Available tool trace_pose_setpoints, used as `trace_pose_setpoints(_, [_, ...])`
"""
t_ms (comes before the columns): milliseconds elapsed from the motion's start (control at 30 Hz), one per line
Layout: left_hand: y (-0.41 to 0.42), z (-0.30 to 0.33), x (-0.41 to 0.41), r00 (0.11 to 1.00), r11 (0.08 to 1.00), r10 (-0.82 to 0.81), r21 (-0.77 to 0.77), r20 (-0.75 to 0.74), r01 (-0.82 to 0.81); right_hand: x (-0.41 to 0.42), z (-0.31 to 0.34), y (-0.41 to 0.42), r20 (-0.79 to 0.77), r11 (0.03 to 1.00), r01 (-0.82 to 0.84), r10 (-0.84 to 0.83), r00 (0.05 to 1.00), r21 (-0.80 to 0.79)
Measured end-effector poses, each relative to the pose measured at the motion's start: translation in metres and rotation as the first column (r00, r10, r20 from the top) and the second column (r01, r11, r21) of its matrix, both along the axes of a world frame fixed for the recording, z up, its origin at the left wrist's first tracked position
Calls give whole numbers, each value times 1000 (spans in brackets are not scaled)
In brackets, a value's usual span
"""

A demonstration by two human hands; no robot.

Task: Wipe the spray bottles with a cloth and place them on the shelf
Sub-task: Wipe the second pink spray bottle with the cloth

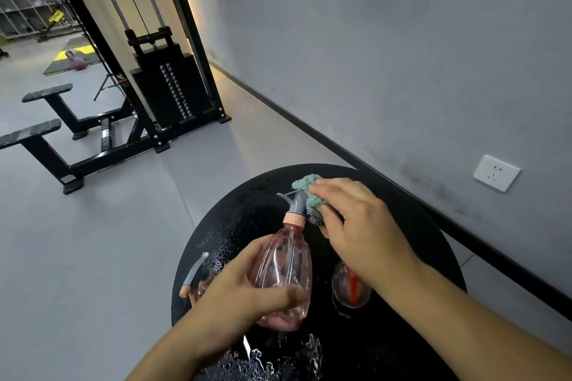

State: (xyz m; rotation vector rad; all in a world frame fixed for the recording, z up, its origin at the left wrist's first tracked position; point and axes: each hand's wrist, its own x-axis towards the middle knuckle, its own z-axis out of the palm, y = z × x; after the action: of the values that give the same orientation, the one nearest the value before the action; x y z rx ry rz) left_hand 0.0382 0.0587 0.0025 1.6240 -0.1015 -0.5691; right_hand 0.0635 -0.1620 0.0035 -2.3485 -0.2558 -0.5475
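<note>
My left hand (244,294) is curled round the belly of a translucent pink plastic spray bottle (283,269), thumb across its near side, holding it tilted above the round black table (235,219) with its grey trigger head (295,199) pointing away from me. My right hand (356,226) clutches a fluffy teal cloth (308,187) and presses it against the far right side of that trigger head, just above the peach collar (294,219). Left of the gripped bottle, partly hidden behind my left hand, stands a second pink spray bottle with a grey trigger (195,272). To the right, under my right wrist, sits a clear rounded bottle with a red part (351,286); I cannot tell its top. Water droplets (263,359) bead on the tabletop below my left wrist.
</note>
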Motion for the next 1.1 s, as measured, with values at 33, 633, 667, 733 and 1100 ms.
trace_pose_setpoints(33, [0,-1,0,1000,1000,-7,-4,-1,7,-1,1,-1,-12,1000,-1,1,1000,0])
trace_pose_setpoints(633, [3,-7,5,1000,1000,5,21,18,-5,-9,0,8,-38,976,-208,205,978,-66])
trace_pose_setpoints(667, [5,-6,6,1000,1000,9,14,18,-10,-6,0,3,-32,984,-169,167,985,-63])
trace_pose_setpoints(733, [7,-4,6,1000,1000,7,20,20,-8,-1,0,-5,-36,995,-96,95,995,-26])
trace_pose_setpoints(1100, [12,-6,8,999,1000,28,8,-25,-27,2,-3,-5,-64,997,-82,82,995,12])
